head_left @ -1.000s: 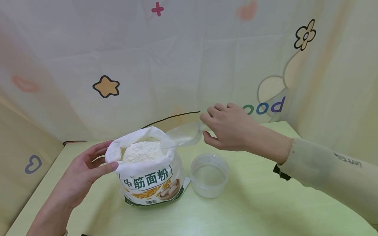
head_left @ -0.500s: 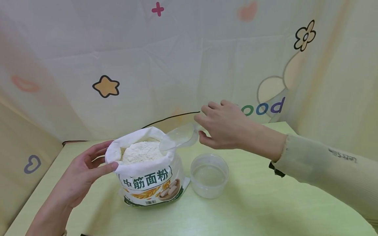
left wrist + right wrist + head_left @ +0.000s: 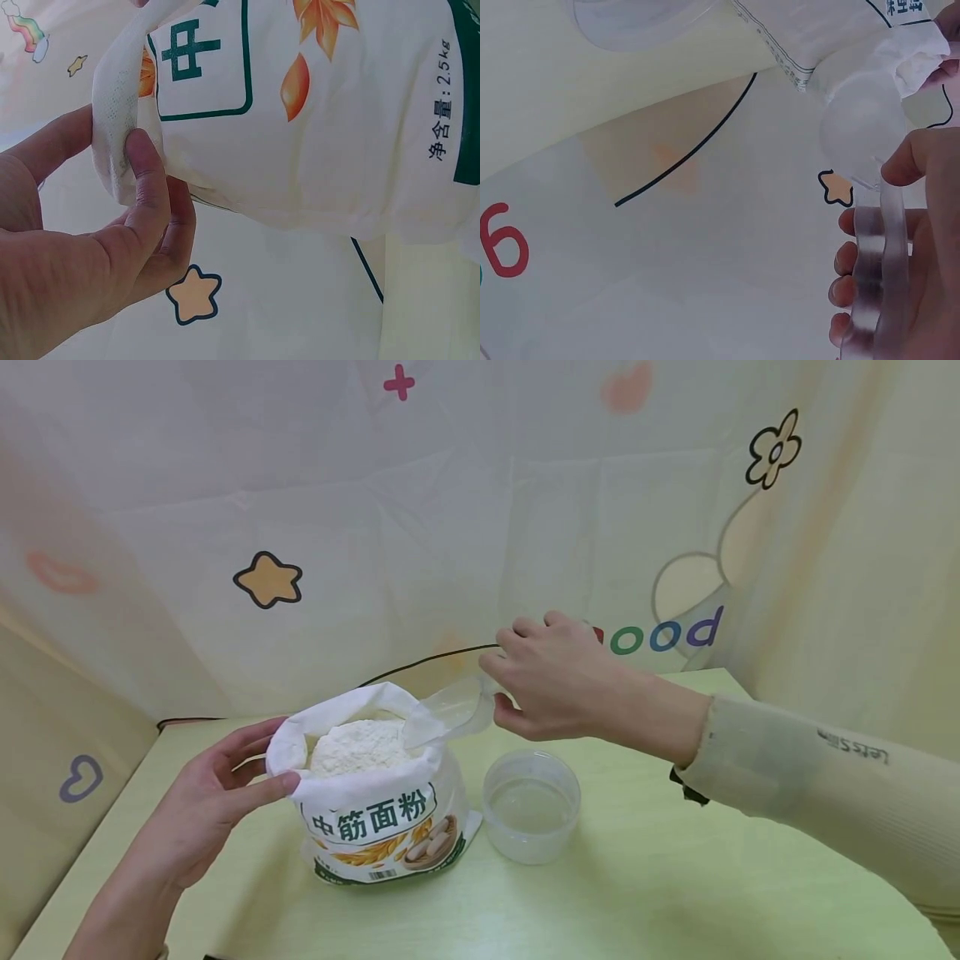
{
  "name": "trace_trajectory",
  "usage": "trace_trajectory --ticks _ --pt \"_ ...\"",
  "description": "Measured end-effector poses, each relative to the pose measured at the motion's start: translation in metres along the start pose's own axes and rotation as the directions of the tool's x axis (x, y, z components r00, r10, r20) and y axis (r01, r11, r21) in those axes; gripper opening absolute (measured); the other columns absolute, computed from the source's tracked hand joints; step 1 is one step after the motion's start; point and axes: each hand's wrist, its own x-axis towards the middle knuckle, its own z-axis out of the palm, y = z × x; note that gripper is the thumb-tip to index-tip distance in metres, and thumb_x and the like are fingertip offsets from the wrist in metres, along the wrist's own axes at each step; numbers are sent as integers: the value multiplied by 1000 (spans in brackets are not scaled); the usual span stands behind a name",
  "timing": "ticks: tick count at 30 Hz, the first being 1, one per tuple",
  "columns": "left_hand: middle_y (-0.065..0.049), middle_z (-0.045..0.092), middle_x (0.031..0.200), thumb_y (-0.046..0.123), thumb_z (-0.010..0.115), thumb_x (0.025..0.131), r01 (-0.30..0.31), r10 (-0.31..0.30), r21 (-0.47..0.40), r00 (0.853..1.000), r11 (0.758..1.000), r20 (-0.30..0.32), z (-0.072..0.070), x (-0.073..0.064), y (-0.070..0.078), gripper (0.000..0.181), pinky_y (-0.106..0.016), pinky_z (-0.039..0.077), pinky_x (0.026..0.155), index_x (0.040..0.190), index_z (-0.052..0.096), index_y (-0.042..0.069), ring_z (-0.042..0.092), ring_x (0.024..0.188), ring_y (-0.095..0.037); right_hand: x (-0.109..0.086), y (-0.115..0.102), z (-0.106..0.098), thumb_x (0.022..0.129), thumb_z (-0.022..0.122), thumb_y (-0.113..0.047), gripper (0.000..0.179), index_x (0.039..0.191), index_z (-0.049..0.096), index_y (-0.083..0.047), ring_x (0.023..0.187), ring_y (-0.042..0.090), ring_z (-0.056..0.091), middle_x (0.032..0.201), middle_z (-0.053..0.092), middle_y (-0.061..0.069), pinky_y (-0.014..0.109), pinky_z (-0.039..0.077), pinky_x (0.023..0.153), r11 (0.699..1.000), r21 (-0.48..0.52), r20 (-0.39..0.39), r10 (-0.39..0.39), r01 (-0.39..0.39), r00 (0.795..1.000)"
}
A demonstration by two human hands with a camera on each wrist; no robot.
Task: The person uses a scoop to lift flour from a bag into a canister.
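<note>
In the head view a white flour bag, its top rolled down, stands upright and full of white flour. My left hand pinches the bag's rolled rim at the left; the left wrist view shows thumb and fingers on either side of the rim. My right hand grips a clear plastic scoop. Its tip reaches over the bag's right rim to the flour's edge. In the right wrist view, fingers wrap around the scoop's ridged handle, with the thumb near the scoop's bowl.
Beside the bag, to its right, stands a round clear plastic tub without a lid. Both rest on a pale green table. Behind it hangs a light curtain with printed shapes. A small dark object shows at the front edge.
My right hand has moved left and slightly up with the scoop, whose tip now sits a little further over the flour. The left hand and the bag have stayed in place.
</note>
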Motion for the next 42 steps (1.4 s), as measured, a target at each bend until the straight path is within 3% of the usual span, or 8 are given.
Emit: trace_trajectory --ticks 14,22,42 --pt "-8 47 142 1 72 96 14 -14 18 1000 1000 0 0 0 1 63 -21 52 91 152 43 5 61 115 -14 12 -9 0 94 58 -37 26 99 67 -14 85 25 59 88 62 5 39 51 70 1000 -28 46 -6 7 999" --pt "-10 46 142 3 72 96 13 -13 38 1000 999 -2 1 1 1 64 -22 53 91 153 42 4 60 116 -14 20 -17 3 93 56 -35 22 92 65 -15 81 24 59 82 58 3 38 48 66 999 -42 28 -13 14 1000" --pt "-9 47 142 3 72 96 13 -13 25 1000 1000 -2 0 1 0 63 -22 53 91 152 44 5 60 115 -15 36 -33 5 96 53 -38 29 106 69 -15 88 23 61 94 65 4 37 52 71 998 -36 60 -45 48 997"
